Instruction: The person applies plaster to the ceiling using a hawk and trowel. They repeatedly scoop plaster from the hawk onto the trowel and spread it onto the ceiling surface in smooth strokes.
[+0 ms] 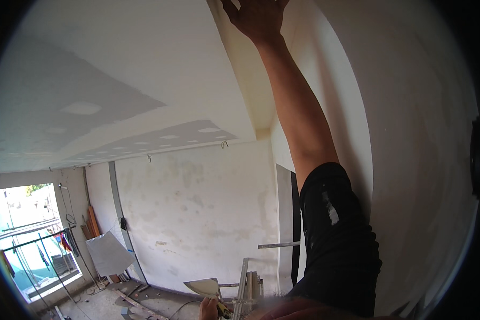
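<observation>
My right arm, in a black sleeve with a white smear on it, stretches up across the view. At the top edge, my right hand (258, 20) is beside the recessed ceiling edge, its visible fingers apart and their tips cut off by the frame. Nothing shows in it. Low in the view, my left hand (209, 308) is closed on a putty knife with a wide, pale triangular blade (202, 288). The blade points up and to the left. A yellow and black part, apparently its handle, shows just beside the fingers.
Metal and wooden bars (243, 285) stand close to my left hand. A patched white wall (197, 208) lies ahead, under a plasterboard ceiling (85, 85) with hanging wires. At far left are a window opening (29, 240), a leaning grey board (109, 255) and planks on the floor.
</observation>
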The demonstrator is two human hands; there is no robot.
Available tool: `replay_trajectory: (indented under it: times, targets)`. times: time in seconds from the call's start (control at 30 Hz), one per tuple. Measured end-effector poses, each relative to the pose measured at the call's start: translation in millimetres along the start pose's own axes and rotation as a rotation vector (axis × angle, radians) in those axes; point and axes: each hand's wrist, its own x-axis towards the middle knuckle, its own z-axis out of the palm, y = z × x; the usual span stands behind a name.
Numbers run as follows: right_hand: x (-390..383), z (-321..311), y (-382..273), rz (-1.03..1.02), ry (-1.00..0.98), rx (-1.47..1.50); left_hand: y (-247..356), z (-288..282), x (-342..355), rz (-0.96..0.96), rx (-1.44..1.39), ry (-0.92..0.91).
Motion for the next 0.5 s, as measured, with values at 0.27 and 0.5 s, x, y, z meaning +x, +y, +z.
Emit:
replay_trajectory:
  times: [0.27, 0.5]
  targets:
    - [-1.6, 0.7, 0.0, 0.003, -0.002, -0.006, -1.1, 1.3, -0.2, -0.011, 0.009, 0.014]
    - [-5.8, 0.6, -0.3, 0.009, 0.002, -0.012, -7.6, -1.6, 4.3, 0.046, -0.012, -0.044]
